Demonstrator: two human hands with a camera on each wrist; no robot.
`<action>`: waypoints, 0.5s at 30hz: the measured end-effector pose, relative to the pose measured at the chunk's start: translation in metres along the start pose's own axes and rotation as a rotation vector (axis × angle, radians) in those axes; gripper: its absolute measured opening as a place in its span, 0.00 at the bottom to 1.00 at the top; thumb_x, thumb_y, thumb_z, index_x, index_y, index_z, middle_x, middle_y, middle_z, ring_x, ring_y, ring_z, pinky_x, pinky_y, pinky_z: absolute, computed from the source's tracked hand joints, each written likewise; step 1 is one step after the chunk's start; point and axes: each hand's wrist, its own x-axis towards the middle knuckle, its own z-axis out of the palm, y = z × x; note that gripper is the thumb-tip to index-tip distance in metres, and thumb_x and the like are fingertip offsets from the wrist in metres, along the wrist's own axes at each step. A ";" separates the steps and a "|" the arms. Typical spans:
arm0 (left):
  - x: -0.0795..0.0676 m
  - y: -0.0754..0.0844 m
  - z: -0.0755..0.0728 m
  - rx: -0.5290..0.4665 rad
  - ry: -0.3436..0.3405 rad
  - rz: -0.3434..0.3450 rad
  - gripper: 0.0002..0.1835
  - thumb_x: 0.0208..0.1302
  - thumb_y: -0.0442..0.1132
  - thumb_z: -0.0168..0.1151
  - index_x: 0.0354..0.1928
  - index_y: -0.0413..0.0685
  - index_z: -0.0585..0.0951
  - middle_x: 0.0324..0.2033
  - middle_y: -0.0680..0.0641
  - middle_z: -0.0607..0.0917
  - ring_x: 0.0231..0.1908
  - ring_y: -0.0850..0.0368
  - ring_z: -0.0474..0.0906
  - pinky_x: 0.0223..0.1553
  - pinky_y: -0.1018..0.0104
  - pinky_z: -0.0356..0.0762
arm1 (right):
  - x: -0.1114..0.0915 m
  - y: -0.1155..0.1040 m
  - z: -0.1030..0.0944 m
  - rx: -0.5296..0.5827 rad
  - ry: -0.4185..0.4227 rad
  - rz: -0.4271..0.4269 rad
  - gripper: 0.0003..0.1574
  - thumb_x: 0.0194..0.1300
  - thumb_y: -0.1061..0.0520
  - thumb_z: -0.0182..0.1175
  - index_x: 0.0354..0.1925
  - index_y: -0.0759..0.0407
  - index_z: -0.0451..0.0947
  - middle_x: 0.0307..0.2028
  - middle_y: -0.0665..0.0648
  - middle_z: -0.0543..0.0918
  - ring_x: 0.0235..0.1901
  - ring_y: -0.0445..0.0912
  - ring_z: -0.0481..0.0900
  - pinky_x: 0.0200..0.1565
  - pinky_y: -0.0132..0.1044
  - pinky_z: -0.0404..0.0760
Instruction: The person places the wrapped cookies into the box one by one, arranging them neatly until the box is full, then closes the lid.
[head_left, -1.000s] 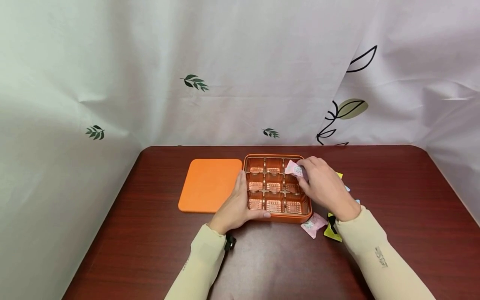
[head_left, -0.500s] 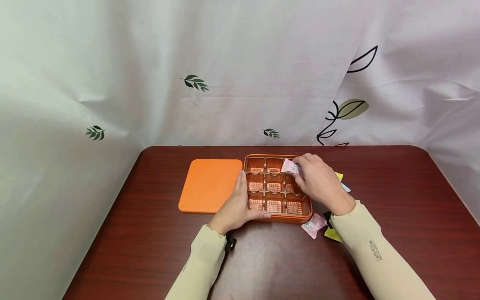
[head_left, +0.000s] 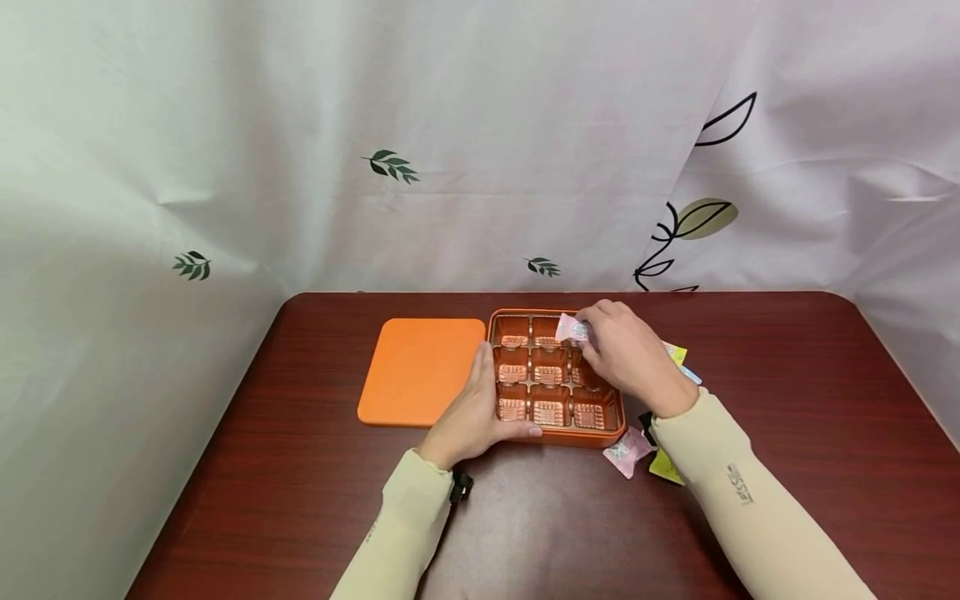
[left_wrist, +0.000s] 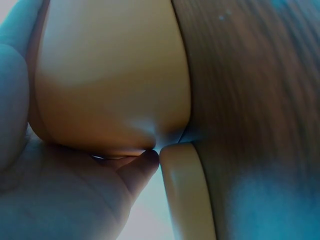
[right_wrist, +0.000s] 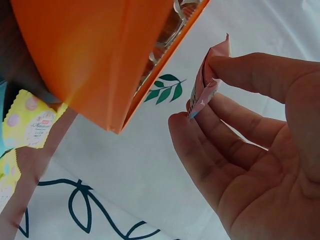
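Observation:
An orange box [head_left: 555,437] with a brown insert of several compartments stands on the table. My left hand [head_left: 467,421] rests against its near-left corner, fingers straight along the left side and thumb along the front edge. In the left wrist view a fingertip [left_wrist: 145,167] reaches the narrow gap beside the orange lid [left_wrist: 187,185]. My right hand [head_left: 630,354] pinches a pink wrapped candy [head_left: 572,328] between thumb and fingertips, above the box's back row. The right wrist view shows this pink candy [right_wrist: 207,77] clear of the box wall [right_wrist: 95,55]. The visible compartments hold nothing.
The orange lid [head_left: 422,371] lies flat left of the box. Another pink candy [head_left: 628,452] and a yellow-green one [head_left: 664,467] lie by the near-right corner. Yellow candies [right_wrist: 32,120] lie right of the box, partly behind my right hand. A white patterned curtain [head_left: 480,150] hangs behind the table.
My right hand has moved left and slightly back with the pink candy, from over the back-right compartment towards the back-middle one. My left hand, the box and the lid have stayed put.

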 end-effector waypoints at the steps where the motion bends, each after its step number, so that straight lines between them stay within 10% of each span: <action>1: 0.000 0.000 0.000 0.001 0.001 0.000 0.75 0.49 0.67 0.75 0.78 0.37 0.32 0.79 0.38 0.33 0.77 0.53 0.32 0.74 0.56 0.48 | 0.001 0.000 0.000 -0.002 -0.006 -0.002 0.19 0.59 0.67 0.62 0.49 0.73 0.80 0.46 0.67 0.82 0.49 0.61 0.78 0.52 0.53 0.76; 15: 0.001 0.000 0.001 0.005 -0.003 -0.012 0.76 0.48 0.68 0.75 0.79 0.38 0.32 0.79 0.39 0.33 0.77 0.54 0.33 0.74 0.57 0.48 | 0.013 0.000 0.006 -0.026 -0.065 -0.037 0.16 0.61 0.66 0.66 0.47 0.74 0.81 0.42 0.68 0.83 0.45 0.61 0.80 0.49 0.52 0.78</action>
